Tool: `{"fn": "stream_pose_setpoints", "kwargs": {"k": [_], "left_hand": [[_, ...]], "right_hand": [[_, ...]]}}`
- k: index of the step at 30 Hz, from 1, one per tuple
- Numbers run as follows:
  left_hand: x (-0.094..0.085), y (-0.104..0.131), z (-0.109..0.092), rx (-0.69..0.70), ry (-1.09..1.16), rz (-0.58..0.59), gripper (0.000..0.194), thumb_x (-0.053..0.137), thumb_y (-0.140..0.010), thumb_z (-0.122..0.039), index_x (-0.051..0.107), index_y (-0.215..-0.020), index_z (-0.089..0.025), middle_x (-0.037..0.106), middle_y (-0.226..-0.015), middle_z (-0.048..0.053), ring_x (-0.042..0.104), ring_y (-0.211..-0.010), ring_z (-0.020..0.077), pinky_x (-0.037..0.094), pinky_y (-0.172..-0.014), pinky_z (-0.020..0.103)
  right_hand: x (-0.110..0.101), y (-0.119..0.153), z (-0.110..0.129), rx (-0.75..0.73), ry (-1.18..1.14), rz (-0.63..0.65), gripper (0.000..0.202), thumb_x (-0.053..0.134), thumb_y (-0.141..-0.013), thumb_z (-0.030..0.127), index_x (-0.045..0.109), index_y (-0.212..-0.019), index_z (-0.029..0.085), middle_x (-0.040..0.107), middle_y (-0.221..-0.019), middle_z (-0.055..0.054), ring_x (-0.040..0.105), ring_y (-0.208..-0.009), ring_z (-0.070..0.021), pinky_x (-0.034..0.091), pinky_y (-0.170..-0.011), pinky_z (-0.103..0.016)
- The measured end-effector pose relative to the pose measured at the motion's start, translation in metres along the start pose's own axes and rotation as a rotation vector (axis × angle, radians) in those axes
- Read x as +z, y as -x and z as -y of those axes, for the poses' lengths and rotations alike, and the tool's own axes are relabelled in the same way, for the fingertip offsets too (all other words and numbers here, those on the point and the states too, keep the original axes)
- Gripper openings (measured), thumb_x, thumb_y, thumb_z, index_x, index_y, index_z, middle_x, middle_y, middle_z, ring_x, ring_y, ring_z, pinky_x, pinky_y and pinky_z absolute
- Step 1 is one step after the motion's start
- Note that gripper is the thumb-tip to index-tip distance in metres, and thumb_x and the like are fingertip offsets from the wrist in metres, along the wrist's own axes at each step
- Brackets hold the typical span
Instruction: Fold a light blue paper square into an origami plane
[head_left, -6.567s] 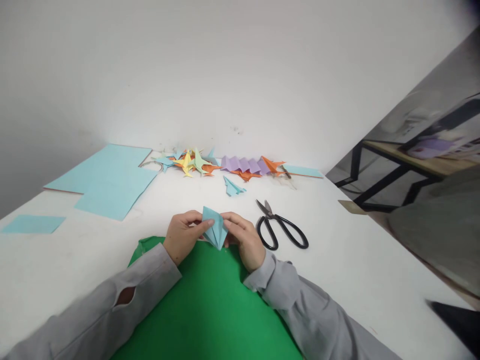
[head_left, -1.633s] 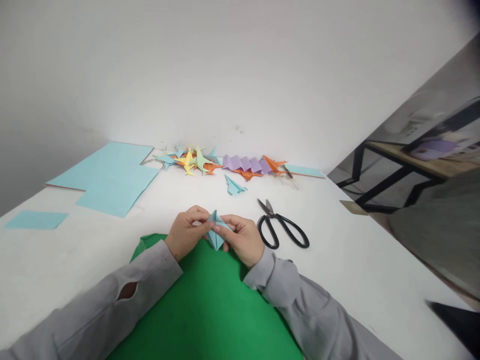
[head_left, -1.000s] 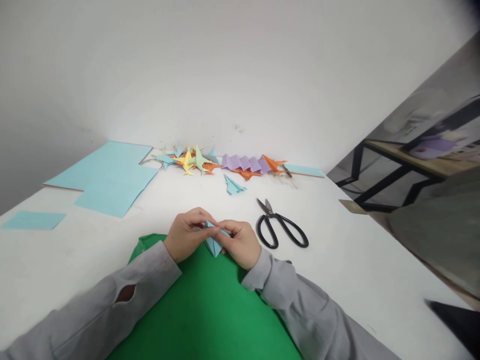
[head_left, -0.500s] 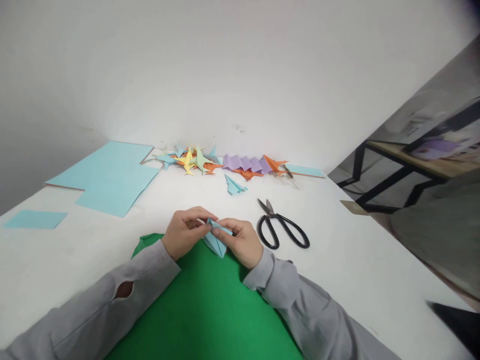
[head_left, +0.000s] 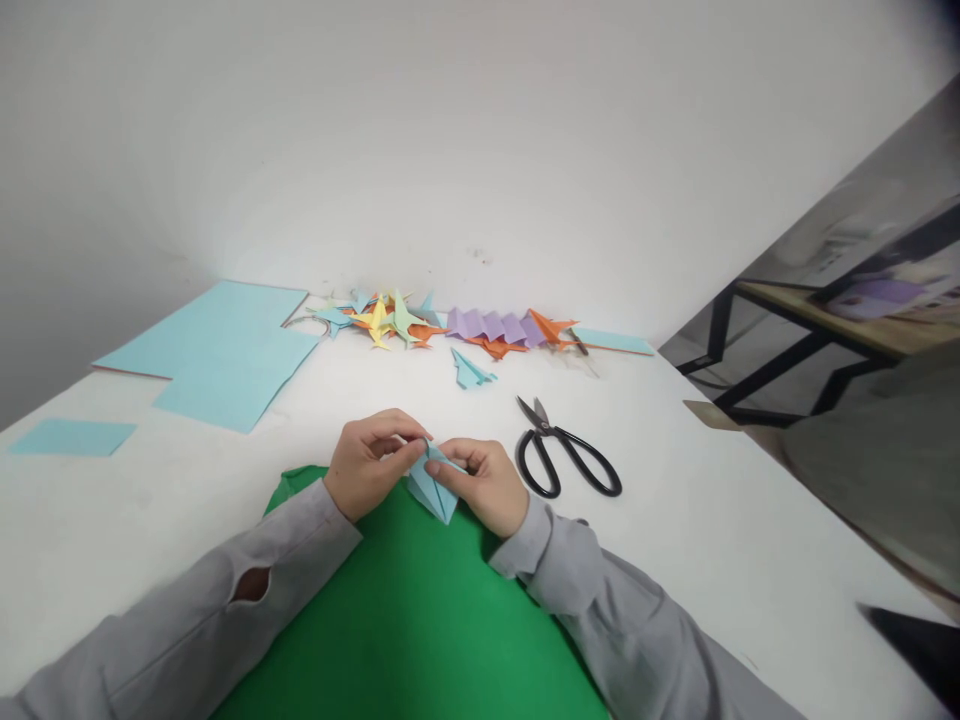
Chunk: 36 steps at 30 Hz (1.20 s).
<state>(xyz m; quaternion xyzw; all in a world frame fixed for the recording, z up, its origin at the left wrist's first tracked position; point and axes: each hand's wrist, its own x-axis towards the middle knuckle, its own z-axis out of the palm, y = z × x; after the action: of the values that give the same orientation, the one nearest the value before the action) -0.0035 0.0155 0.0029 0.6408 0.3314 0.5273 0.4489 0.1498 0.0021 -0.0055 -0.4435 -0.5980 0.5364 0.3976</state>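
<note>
A small folded light blue paper [head_left: 435,496] is held between both hands above the green cloth [head_left: 420,620]. My left hand [head_left: 369,462] pinches its upper left corner between thumb and fingers. On the other side, my right hand [head_left: 487,482] grips the paper's upper right part, its thumb lying across the front. The fingertips of the two hands nearly meet at the top of the paper. Black-handled scissors [head_left: 546,432] lie just right of my right hand, blades parted. Beyond the hands rests a blue folded paper figure [head_left: 471,370].
Large blue sheets [head_left: 225,345] and a small blue piece [head_left: 73,437] lie at the left. Along the wall are several coloured paper figures [head_left: 382,320], a pleated purple paper [head_left: 491,326] and a blue strip [head_left: 615,342]. A shelf [head_left: 825,310] stands at the right.
The fingers of my left hand have shifted slightly at the top of the folded paper, whose lower tip sits a little lower. Both hands still hold it.
</note>
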Motion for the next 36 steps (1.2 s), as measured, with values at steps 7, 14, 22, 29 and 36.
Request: {"fn": "stream_pose_setpoints", "kwargs": {"k": [7,14,22,29,36], "left_hand": [[-0.0015,0.0005,0.0010,0.022,-0.028,0.059,0.011,0.060,-0.070,-0.016,0.067,-0.079,-0.014,0.060,-0.080,0.008,0.056,-0.073,0.0153,0.046,-0.055,0.023],[-0.0020,0.0004,-0.0004,0.028,-0.029,0.087,0.008,0.061,-0.070,-0.018,0.067,-0.073,-0.014,0.060,-0.074,0.007,0.056,-0.067,0.0145,0.045,-0.052,0.024],[-0.0026,0.0003,-0.0027,0.040,-0.091,0.098,0.006,0.060,-0.069,-0.017,0.065,-0.069,-0.014,0.060,-0.069,0.005,0.054,-0.063,0.0132,0.044,-0.051,0.023],[-0.0027,-0.0017,0.0018,-0.068,0.008,0.021,0.009,0.062,-0.068,-0.021,0.063,-0.066,-0.013,0.058,-0.070,0.004,0.053,-0.055,0.0106,0.045,-0.046,0.022],[-0.0046,-0.0042,0.0007,-0.137,0.065,-0.024,0.010,0.065,-0.065,-0.022,0.065,-0.064,-0.012,0.058,-0.066,0.003,0.050,-0.050,0.0085,0.044,-0.043,0.022]], "right_hand": [[-0.0004,0.0004,-0.0013,-0.021,-0.078,0.028,0.016,0.065,-0.065,0.030,0.063,-0.065,0.014,0.057,-0.051,0.002,0.044,-0.043,-0.0075,0.032,-0.041,-0.019],[-0.0013,0.0007,0.0006,0.038,-0.146,0.028,0.010,0.063,-0.062,0.023,0.061,-0.060,0.013,0.054,-0.047,0.003,0.043,-0.042,-0.0070,0.031,-0.042,-0.019],[-0.0016,0.0006,0.0009,0.058,-0.117,0.018,0.007,0.060,-0.060,0.019,0.058,-0.055,0.014,0.049,-0.043,0.005,0.037,-0.038,-0.0056,0.026,-0.037,-0.018],[-0.0011,0.0005,0.0014,0.035,-0.094,0.006,0.008,0.059,-0.060,0.020,0.058,-0.056,0.014,0.049,-0.045,0.004,0.038,-0.041,-0.0063,0.027,-0.039,-0.019],[-0.0017,-0.0003,0.0004,0.006,-0.052,-0.001,0.009,0.058,-0.062,0.022,0.057,-0.056,0.015,0.048,-0.047,0.004,0.038,-0.044,-0.0072,0.029,-0.042,-0.019]]}}
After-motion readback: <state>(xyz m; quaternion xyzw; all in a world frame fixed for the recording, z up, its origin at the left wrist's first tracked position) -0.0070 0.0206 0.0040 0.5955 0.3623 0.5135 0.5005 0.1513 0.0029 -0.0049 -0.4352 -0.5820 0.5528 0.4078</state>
